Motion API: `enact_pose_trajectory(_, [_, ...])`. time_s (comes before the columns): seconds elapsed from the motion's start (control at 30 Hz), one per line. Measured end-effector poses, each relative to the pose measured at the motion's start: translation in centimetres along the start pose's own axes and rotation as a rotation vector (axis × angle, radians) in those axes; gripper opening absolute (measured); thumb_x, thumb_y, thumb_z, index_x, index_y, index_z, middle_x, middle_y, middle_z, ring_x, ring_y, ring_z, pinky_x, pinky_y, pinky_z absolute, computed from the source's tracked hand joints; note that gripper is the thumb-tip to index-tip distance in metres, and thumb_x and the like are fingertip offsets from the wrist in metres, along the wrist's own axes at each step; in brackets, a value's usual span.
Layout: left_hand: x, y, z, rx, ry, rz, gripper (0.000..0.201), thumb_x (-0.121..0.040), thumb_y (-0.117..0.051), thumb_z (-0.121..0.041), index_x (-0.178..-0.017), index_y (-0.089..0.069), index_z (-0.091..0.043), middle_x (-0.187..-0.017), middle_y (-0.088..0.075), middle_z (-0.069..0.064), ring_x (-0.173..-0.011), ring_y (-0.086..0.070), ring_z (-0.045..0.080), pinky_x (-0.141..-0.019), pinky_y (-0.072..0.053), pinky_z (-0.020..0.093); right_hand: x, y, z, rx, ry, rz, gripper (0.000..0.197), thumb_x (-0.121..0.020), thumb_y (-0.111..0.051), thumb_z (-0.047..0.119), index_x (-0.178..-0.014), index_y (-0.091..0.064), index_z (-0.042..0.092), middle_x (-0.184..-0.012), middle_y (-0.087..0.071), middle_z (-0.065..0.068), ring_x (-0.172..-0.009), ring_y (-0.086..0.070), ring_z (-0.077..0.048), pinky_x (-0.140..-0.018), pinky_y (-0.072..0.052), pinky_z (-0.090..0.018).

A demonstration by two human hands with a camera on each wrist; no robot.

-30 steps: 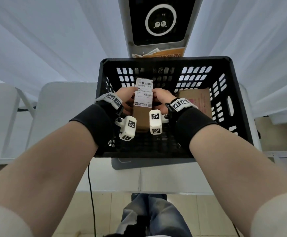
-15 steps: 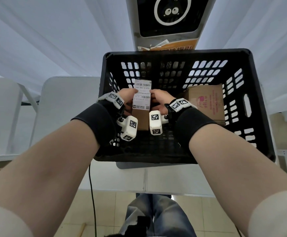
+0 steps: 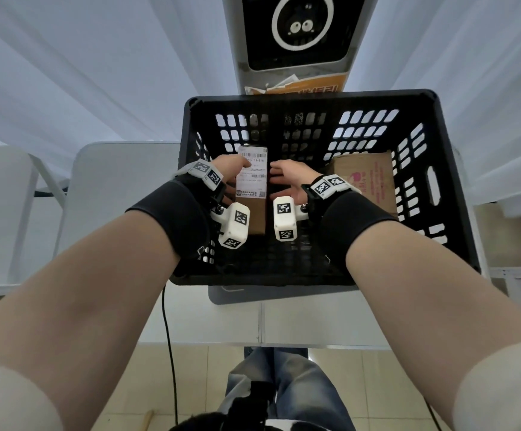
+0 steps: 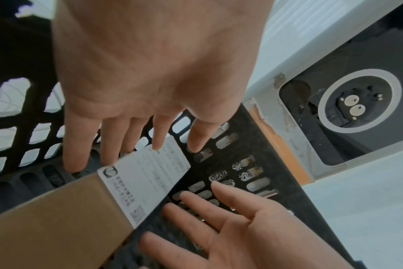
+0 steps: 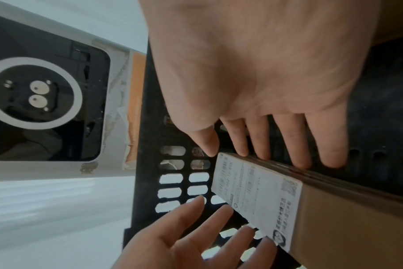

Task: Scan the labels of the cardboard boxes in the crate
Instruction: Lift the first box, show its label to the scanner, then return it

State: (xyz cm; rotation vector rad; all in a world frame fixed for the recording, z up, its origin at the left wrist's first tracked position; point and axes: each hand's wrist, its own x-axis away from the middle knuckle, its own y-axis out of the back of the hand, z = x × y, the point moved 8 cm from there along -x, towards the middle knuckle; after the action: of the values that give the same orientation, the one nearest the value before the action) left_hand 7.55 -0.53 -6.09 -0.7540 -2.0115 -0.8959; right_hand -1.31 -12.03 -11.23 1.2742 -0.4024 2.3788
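Observation:
A narrow cardboard box (image 3: 256,213) lies in the left half of the black crate (image 3: 315,96), its white label (image 3: 252,177) facing up. My left hand (image 3: 229,171) is at the box's left side with the thumb over the label's edge. In the left wrist view its fingers (image 4: 159,134) are straight and one tip touches the label (image 4: 145,182). My right hand (image 3: 287,177) is at the right side. Its straight fingers (image 5: 295,143) reach the box's (image 5: 345,218) far edge. A second, wider cardboard box (image 3: 368,178) leans in the crate's right corner.
A scanner (image 3: 299,29) with a ringed lens stands upright just behind the crate's back wall. The crate rests on a white table (image 3: 122,188), with a black cable (image 3: 167,321) hanging off its front edge. White curtains fill the background.
Both hands have loosened their hold on the narrow box and their fingers have straightened. A small gap now shows between the right hand and the box.

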Motion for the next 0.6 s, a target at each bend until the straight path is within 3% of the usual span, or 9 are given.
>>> enact_pose_trajectory(0.1, [0.8, 0.0, -1.3, -0.041, -0.079, -0.077, 0.051, -0.095, -0.054, -0.025, -0.142, -0.044, -0.008, -0.138, -0.051, 0.013, -0.123, -0.052, 0.034, -0.098, -0.047, 0.049, 1.1, 1.4, 0.2, 0.005, 0.020, -0.028, 0.048, -0.096, -0.047, 0.036, -0.139, -0.045, 0.015, -0.147, -0.048, -0.008, -0.113, -0.059, -0.043, -0.106, -0.043, -0.057])
enact_pose_trajectory(0.17, [1.1, -0.8, -2.2, -0.053, -0.141, -0.064, 0.051, -0.094, -0.054, -0.021, -0.140, -0.047, -0.002, -0.147, -0.046, 0.017, -0.134, -0.045, 0.036, -0.106, -0.043, 0.048, 2.1, 2.8, 0.3, -0.001, 0.023, -0.057, 0.047, -0.097, -0.046, 0.036, -0.139, -0.045, 0.015, -0.147, -0.047, -0.009, -0.116, -0.058, -0.045, -0.106, -0.042, -0.057])
enact_pose_trajectory(0.3, [2.4, -3.3, -4.1, -0.088, -0.196, -0.023, 0.050, -0.095, -0.053, -0.018, -0.141, -0.046, -0.001, -0.149, -0.044, 0.019, -0.136, -0.043, 0.035, -0.107, -0.041, 0.046, 3.9, 6.1, 0.4, 0.025, 0.066, -0.106, 0.043, -0.099, -0.044, 0.027, -0.140, -0.044, 0.014, -0.145, -0.048, -0.007, -0.121, -0.056, -0.041, -0.107, -0.042, -0.057])
enact_pose_trajectory(0.43, [3.3, -6.4, -5.2, -0.062, -0.159, -0.018, 0.050, -0.094, -0.056, -0.020, -0.141, -0.046, -0.005, -0.142, -0.049, 0.012, -0.130, -0.048, 0.032, -0.102, -0.045, 0.044, 5.0, 9.9, 0.0, -0.039, 0.088, -0.204, 0.038, -0.097, -0.046, 0.025, -0.134, -0.049, 0.014, -0.135, -0.054, -0.005, -0.102, -0.058, -0.030, -0.102, -0.047, -0.055])
enact_pose_trajectory(0.5, [3.4, -8.2, -5.3, -0.011, -0.147, 0.035, 0.050, -0.091, -0.057, -0.022, -0.138, -0.046, -0.008, -0.143, -0.047, 0.011, -0.130, -0.047, 0.034, -0.099, -0.046, 0.053, 5.7, 11.3, -0.4, -0.004, 0.098, -0.213, 0.041, -0.098, -0.043, 0.024, -0.137, -0.048, 0.013, -0.113, -0.059, -0.001, -0.092, -0.058, -0.021, -0.088, -0.055, -0.044])
enact_pose_trajectory(0.57, [3.3, -9.8, -5.3, -0.009, -0.149, 0.083, 0.049, -0.091, -0.057, -0.022, -0.137, -0.047, -0.009, -0.147, -0.043, 0.014, -0.132, -0.044, 0.036, -0.098, -0.046, 0.056, 6.4, 12.8, -0.8, 0.055, 0.109, -0.235, 0.048, -0.095, -0.046, 0.028, -0.139, -0.047, 0.010, -0.088, -0.052, 0.005, -0.075, -0.051, -0.012, -0.068, -0.048, -0.032])
enact_pose_trajectory(0.6, [3.3, -10.4, -5.5, -0.014, -0.153, 0.090, 0.049, -0.091, -0.057, -0.023, -0.137, -0.047, -0.009, -0.147, -0.042, 0.015, -0.132, -0.044, 0.036, -0.098, -0.045, 0.057, 6.5, 13.6, -0.9, 0.074, 0.115, -0.257, 0.051, -0.093, -0.049, 0.030, -0.139, -0.048, 0.010, -0.083, -0.049, 0.006, -0.071, -0.048, -0.011, -0.065, -0.045, -0.030])
